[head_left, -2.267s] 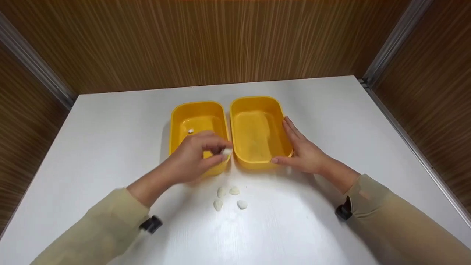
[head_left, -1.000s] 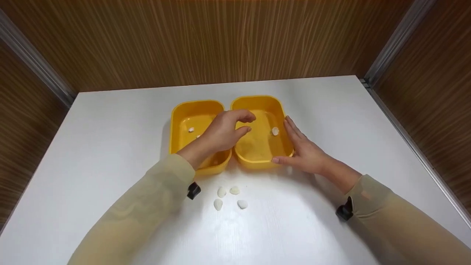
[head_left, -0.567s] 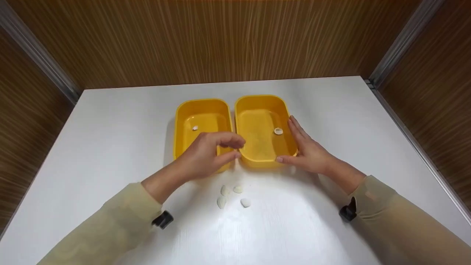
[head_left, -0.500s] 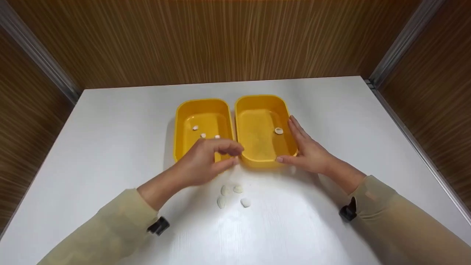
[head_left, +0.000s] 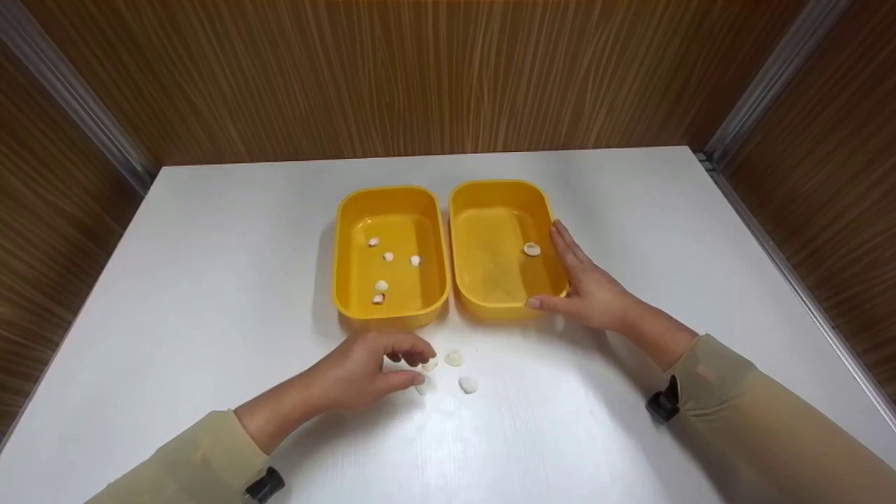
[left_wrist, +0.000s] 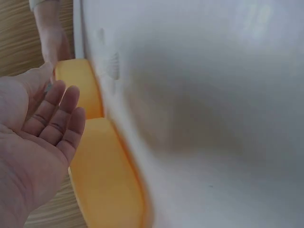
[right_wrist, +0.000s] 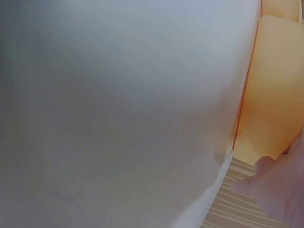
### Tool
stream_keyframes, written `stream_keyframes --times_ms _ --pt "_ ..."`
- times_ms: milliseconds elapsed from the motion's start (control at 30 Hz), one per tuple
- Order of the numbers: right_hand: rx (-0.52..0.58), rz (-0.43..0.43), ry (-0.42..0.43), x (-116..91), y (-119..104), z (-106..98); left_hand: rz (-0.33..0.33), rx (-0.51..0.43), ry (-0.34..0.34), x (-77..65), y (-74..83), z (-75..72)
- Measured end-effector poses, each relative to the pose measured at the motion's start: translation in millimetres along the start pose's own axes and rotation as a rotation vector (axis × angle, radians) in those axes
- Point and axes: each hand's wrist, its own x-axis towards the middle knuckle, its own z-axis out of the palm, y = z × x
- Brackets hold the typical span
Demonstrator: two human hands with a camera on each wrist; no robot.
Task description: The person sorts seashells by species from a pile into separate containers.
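Note:
My left hand is low over the table, thumb and fingers parted and loosely bent, nothing between them. Its fingertips overlap two white seashells in the head view. A third shell and a smoother one lie just right of them. In the left wrist view one shell shows ribs. My right hand rests against the right yellow bin, fingers straight along its side, thumb at the front corner. One shell lies inside that bin.
The left yellow bin stands close beside the right one, with several small shells on its floor. Both are on a white table. Wood-grain panels rise behind and at the sides.
My left hand, which pinched a shell earlier, reached over the right bin, where that shell now lies. It then drew back down to the shells on the table. My right hand stayed put.

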Motion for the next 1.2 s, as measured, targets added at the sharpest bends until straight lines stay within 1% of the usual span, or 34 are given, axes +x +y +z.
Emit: stream_keyframes --times_ms 200,333,467,567,633,833,933,1200 --pt "0.001 -0.002 0.003 0 0 0 -0.059 -0.039 -0.035 -6.3 -19.2 6.3" --pt "-0.002 -0.004 0.005 -1 0 1 -0.051 -0.055 -0.029 -7.4 -29.1 9.7" --pt "-0.014 -0.003 0.006 -2 1 2 -0.054 -0.057 -0.03 -6.6 -35.5 12.0" --pt "-0.017 -0.007 0.01 -2 0 1 -0.07 -0.048 -0.035 -5.3 -37.8 12.8" --pt "-0.018 -0.011 0.012 -2 0 1 -0.068 -0.05 -0.035 -4.6 -38.7 13.5" --pt "-0.015 -0.008 0.012 -1 -1 1 -0.016 -0.063 -0.017 -2.7 -41.9 16.5" --pt "-0.017 -0.006 0.01 0 -1 1 0.0 -0.066 -0.009 -2.2 -43.0 16.6" --pt "-0.02 -0.015 0.012 -1 -1 1 -0.014 -0.052 -0.014 -1.4 -44.0 17.3"
